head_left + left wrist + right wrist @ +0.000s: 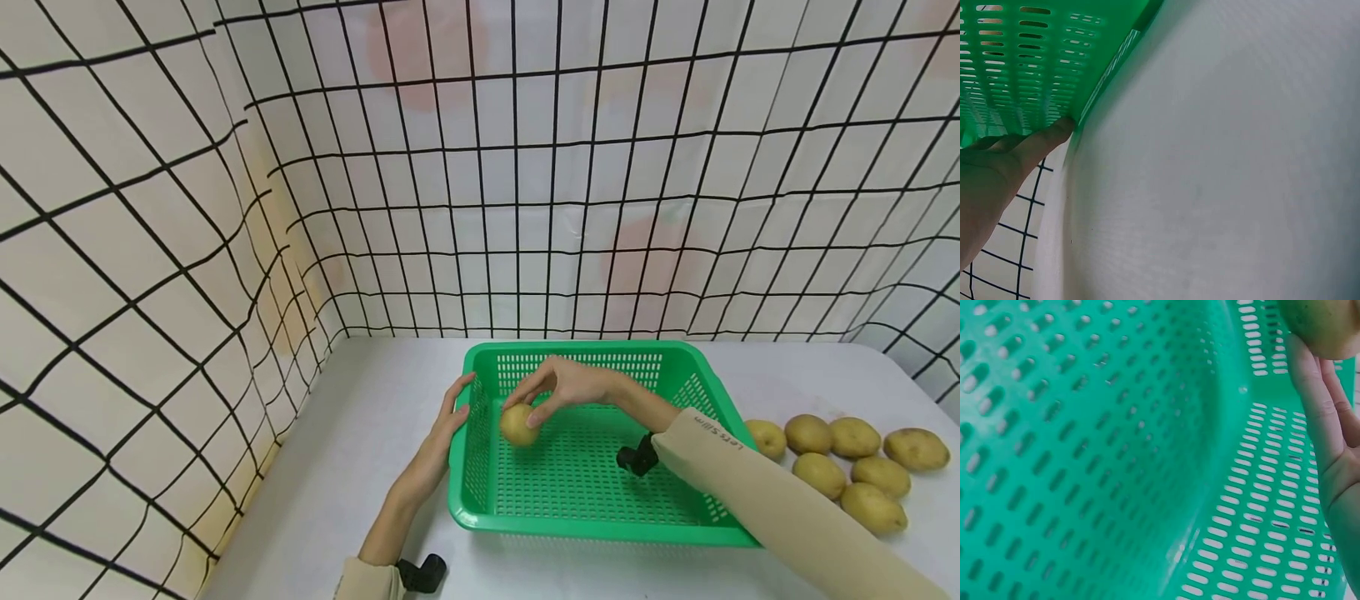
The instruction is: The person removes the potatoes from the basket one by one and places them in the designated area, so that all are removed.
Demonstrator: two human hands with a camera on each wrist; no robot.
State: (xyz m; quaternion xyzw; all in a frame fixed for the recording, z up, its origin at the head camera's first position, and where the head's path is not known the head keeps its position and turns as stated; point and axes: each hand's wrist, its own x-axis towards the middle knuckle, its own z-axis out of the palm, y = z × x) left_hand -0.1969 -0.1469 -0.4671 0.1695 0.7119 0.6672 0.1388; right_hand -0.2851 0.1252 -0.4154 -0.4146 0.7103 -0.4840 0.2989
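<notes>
Head view: your right hand [562, 385] pinches potato [519, 424] low inside green basket [697, 525], near left wall. Your left hand [452, 414], fingers straight, rests on basket's left side. Six potatoes [851, 437] lie on table [360, 433] to right.

Left wrist: flat fingers [1041, 140] touch basket wall [1035, 62].

Right wrist: fingers [1313, 394] curl on potato [1325, 325], mostly cut off, maybe above floor.

I see the basket [600, 500] at lower centre of the table [360, 433], one potato [519, 424] inside near its left wall. Six loose potatoes [855, 467] cluster lower right, beside the basket. The gridded backdrop [525, 208] stands behind.
</notes>
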